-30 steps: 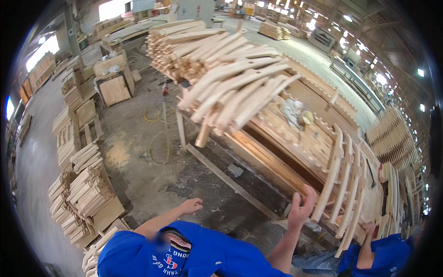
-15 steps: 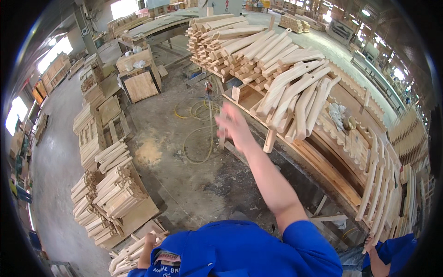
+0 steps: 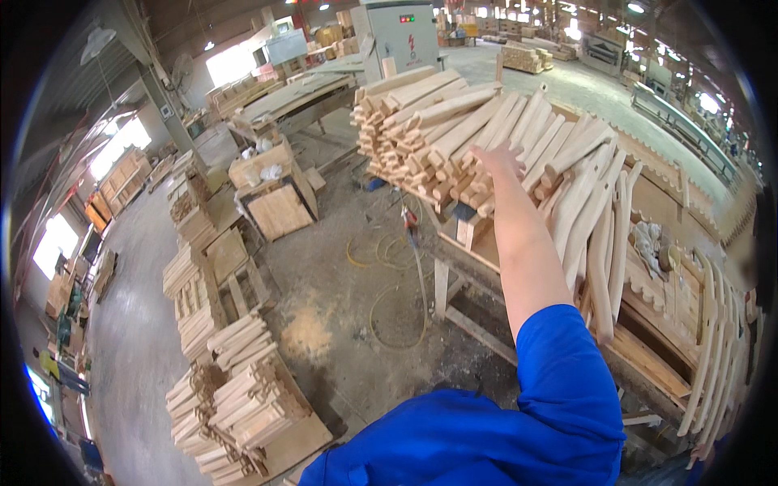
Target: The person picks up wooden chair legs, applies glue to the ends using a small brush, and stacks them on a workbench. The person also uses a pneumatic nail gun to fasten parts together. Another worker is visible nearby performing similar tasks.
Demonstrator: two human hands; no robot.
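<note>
My right hand reaches out over a big pile of wooden pieces. Its fingers are spread and it appears to hold nothing; whether the fingertips touch the wood I cannot tell. The pieces are pale, long and slightly curved, like shaped chair parts, and lie stacked with their ends toward me. Close to my forearm, several longer bent pieces lie across the near end of the pile. My left hand is out of view.
A workbench carries the pile, with a rag on it. An air hose with a red-handled tool crosses the floor. Wood stacks on boards stand at the left. Another person's hand shows at the lower right edge.
My right hand has moved from above the floor beside the bench to the pile. The view has shifted, and my left hand, near wooden pieces at the lower left before, has left it.
</note>
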